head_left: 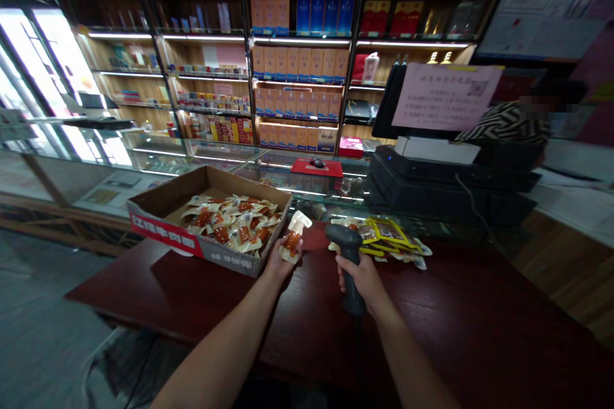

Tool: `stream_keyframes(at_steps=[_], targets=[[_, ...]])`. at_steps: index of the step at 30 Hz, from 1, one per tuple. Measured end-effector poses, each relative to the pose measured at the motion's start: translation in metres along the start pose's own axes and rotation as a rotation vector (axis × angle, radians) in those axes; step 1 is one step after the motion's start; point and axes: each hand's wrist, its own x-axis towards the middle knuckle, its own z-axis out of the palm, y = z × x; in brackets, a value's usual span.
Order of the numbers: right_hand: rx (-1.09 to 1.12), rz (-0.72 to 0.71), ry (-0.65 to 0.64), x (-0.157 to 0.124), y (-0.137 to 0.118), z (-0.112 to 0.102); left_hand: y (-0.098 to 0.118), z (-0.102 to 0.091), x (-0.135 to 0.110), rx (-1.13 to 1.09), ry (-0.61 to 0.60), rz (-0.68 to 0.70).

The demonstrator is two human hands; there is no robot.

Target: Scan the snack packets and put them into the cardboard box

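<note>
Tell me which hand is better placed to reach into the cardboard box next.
Probably the left hand: it's beside the cardboard box, though holding a packet. The right hand is farther off, gripping a scanner.

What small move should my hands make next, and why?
Perhaps bring the sealed snack packet closer to the handheld barcode scanner: your left hand holds the packet, your right hand grips the scanner, and a gap separates them.

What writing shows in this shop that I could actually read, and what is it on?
"牛肉", apparently, on the red label of the cardboard box; neighbouring characters uncertain.
Too blurred: pink paper sign, wall notices.
Too small: snack packet, yellow packets, orange shelf boxes.
No text visible: barcode scanner.
</note>
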Motion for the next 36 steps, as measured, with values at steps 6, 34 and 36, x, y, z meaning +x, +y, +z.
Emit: stream_keyframes(at_steps=[6,34,36], targets=[[0.010,-0.042,0.145,0.002,-0.006,-0.048,-0.022,0.042,0.009,0.219,-0.146,-0.168],[0.051,-0.075,0.271,-0.002,-0.014,-0.112,-0.087,0.142,0.053,1.095,-0.029,0.514],[0.057,-0.067,0.246,0.000,-0.010,-0.098,-0.067,0.134,0.045,1.042,-0.035,0.566]])
